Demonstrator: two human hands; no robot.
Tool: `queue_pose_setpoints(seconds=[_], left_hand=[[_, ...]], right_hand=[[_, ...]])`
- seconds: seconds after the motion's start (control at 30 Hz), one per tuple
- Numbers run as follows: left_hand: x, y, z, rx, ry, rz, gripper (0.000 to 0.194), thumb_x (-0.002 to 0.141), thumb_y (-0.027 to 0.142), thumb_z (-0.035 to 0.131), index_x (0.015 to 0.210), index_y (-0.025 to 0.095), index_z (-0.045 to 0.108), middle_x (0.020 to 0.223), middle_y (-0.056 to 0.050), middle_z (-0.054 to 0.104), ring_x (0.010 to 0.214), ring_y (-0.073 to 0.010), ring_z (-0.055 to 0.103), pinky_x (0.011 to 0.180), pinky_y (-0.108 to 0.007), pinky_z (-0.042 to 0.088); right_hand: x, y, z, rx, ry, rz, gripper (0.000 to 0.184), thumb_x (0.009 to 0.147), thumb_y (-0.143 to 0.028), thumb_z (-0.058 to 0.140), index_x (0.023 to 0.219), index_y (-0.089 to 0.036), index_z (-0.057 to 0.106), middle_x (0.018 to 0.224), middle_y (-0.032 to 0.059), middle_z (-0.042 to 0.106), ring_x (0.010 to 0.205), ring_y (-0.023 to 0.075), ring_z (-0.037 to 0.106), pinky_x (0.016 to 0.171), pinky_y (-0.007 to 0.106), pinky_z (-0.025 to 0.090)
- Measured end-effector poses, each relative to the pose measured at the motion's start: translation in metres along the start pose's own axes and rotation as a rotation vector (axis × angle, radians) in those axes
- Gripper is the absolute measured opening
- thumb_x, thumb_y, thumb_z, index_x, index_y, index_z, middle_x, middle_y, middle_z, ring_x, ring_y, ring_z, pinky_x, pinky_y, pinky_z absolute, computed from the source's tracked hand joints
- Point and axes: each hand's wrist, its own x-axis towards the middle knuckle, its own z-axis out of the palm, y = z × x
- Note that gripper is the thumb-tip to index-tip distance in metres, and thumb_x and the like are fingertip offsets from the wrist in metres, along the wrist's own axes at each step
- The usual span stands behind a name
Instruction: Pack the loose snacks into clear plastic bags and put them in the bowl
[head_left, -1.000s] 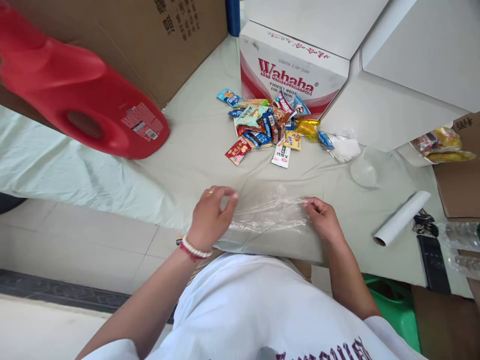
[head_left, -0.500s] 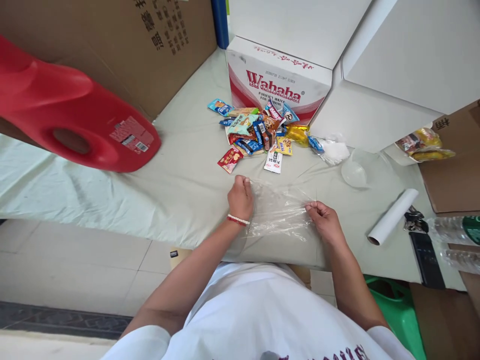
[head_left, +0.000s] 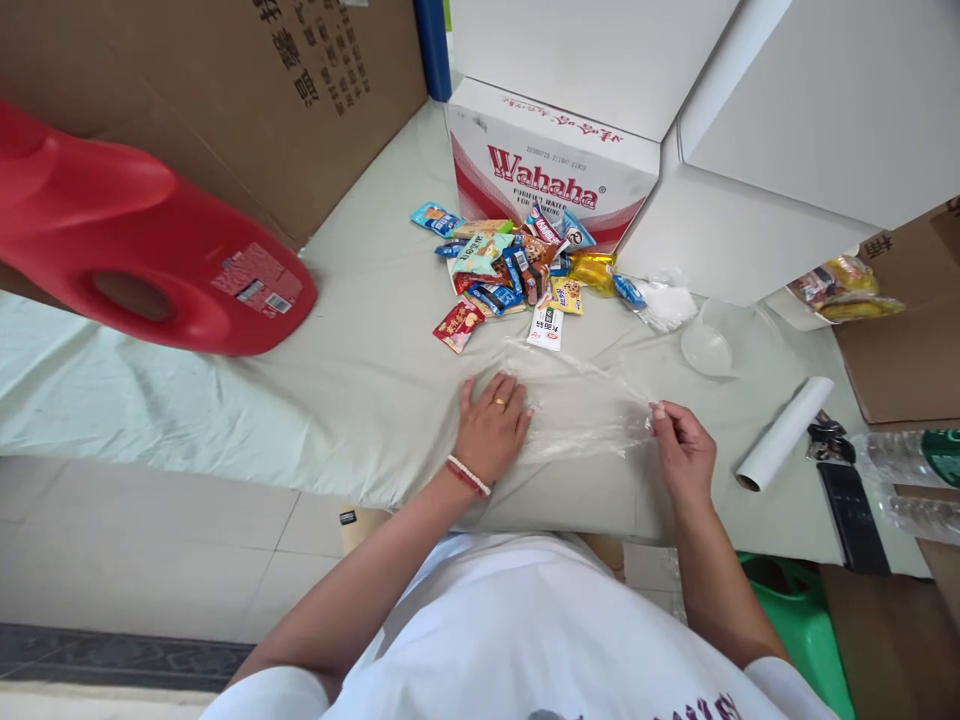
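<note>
Clear plastic film point(head_left: 577, 410): spread thin and wrinkled on the cloth-covered table point(head_left: 360, 390), between the two hands, near its front edge.
Left hand point(head_left: 495, 425): palm down on the film's left end, fingers apart and opened wide, a ring on one finger, beaded bracelet point(head_left: 469, 474) at the wrist.
Right hand point(head_left: 684, 445): narrow pinch, thumb and finger holding the film's right end.
Snack packets point(head_left: 510, 265): a mixed pile beyond the film, against the front of the Wahaba box point(head_left: 555, 165); a red packet point(head_left: 458, 326) and a white packet point(head_left: 545, 328) lie at its near side.
Clear cup point(head_left: 706, 350): right of the pile, near a crumpled bag with white contents point(head_left: 666, 303).
White roll point(head_left: 784, 434): lying slantwise right of the right hand, with a black object point(head_left: 853, 517) beside it.
Red jug point(head_left: 172, 240): at the left, in front of the brown carton point(head_left: 225, 90).
</note>
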Motion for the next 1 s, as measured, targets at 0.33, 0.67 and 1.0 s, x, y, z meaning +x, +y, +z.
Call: queue_pose_setpoints(seconds=[0.33, 0.67, 1.0], left_hand=[[-0.009, -0.006, 0.010, 0.139, -0.114, -0.087, 0.066, 0.104, 0.049, 0.030, 0.160, 0.013, 0.031, 0.167, -0.017, 0.027, 0.156, -0.0311, 0.026, 0.123, -0.072, 0.000], [-0.016, -0.010, 0.001, 0.106, -0.131, -0.067, 0.060, 0.105, 0.045, 0.030, 0.160, 0.020, 0.034, 0.166, -0.014, 0.033, 0.156, -0.0307, 0.028, 0.124, -0.071, 0.000], [-0.033, -0.019, -0.016, 0.115, -0.204, -0.040, 0.060, 0.102, 0.043, 0.038, 0.158, 0.021, 0.038, 0.166, -0.016, 0.033, 0.155, -0.0344, 0.029, 0.122, -0.073, 0.006]], right_hand=[[-0.011, 0.002, -0.043, 0.120, -0.552, 0.437, 0.049, 0.068, -0.052, 0.087, 0.102, -0.021, 0.072, 0.074, 0.0000, 0.064, 0.064, 0.0130, 0.053, 0.059, 0.026, 0.043], [-0.021, -0.017, -0.053, 0.268, -0.470, 0.512, 0.078, 0.065, -0.062, 0.085, 0.132, -0.031, 0.062, 0.117, 0.0092, 0.071, 0.056, 0.0089, 0.041, 0.044, 0.022, 0.029], [-0.054, -0.002, -0.114, -0.047, -0.793, 0.646, 0.064, 0.068, -0.052, 0.085, 0.124, -0.022, 0.072, 0.074, 0.0039, 0.072, 0.067, 0.0205, 0.063, 0.061, 0.032, 0.048]])
